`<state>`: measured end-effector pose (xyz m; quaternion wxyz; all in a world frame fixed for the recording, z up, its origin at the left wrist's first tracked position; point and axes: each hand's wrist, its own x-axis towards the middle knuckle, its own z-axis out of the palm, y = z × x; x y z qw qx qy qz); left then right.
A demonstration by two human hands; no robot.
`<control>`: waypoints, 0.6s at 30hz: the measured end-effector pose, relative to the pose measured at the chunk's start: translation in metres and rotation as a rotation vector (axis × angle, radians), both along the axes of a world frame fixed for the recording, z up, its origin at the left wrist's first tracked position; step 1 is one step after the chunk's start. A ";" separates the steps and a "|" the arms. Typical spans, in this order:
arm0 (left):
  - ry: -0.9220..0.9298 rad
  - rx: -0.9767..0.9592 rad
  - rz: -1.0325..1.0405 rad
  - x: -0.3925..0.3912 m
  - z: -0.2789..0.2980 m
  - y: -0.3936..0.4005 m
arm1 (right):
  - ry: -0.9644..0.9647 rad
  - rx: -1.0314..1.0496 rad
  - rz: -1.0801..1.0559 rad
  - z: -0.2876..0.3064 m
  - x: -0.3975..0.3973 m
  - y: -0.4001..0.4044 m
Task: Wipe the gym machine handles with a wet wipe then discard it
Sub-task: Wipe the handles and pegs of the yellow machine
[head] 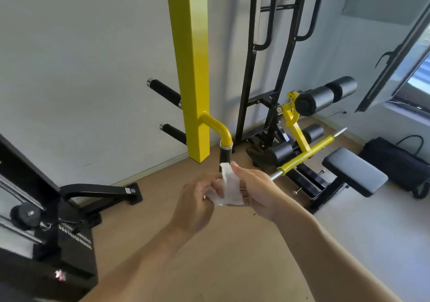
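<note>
A crumpled white wet wipe is held between the left hand, fingers pinching its lower edge, and the right hand, just at 6 o'clock of the black foam-gripped yellow handle; wiping judged imminent, wrapping the grip required next

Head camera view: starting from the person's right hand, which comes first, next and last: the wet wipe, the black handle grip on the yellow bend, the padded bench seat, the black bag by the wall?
1. Wet wipe: held in the right hand itself.
2. Black handle grip: just above the hands, centre.
3. Padded bench seat: off to the right.
4. Black bag: far right, beyond the seat.
</note>
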<state>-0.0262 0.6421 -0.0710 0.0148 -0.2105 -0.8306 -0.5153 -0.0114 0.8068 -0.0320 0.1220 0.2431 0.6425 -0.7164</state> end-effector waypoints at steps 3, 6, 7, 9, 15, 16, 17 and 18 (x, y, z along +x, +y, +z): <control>0.162 -0.142 -0.025 -0.007 -0.014 0.002 | -0.028 -0.130 0.056 -0.004 -0.009 0.008; 0.231 -0.183 -0.043 -0.016 -0.021 0.000 | 0.035 -0.081 0.109 -0.011 -0.014 0.012; 0.221 -0.155 -0.012 -0.018 -0.022 0.000 | 0.066 -0.057 0.074 -0.013 -0.015 0.013; 0.138 -0.041 0.084 -0.028 -0.021 0.000 | 0.147 0.028 -0.094 -0.015 -0.016 0.014; -0.029 0.107 0.075 -0.071 -0.005 0.012 | 0.429 0.486 -0.654 -0.032 -0.022 0.005; -0.053 0.124 0.054 -0.076 0.000 0.016 | 0.446 0.500 -0.624 -0.035 -0.025 -0.003; -0.081 0.144 0.033 -0.081 0.003 0.020 | 0.468 0.487 -0.550 -0.040 -0.028 -0.012; -0.107 0.159 0.017 -0.085 0.004 0.023 | 0.503 0.462 -0.450 -0.046 -0.030 -0.021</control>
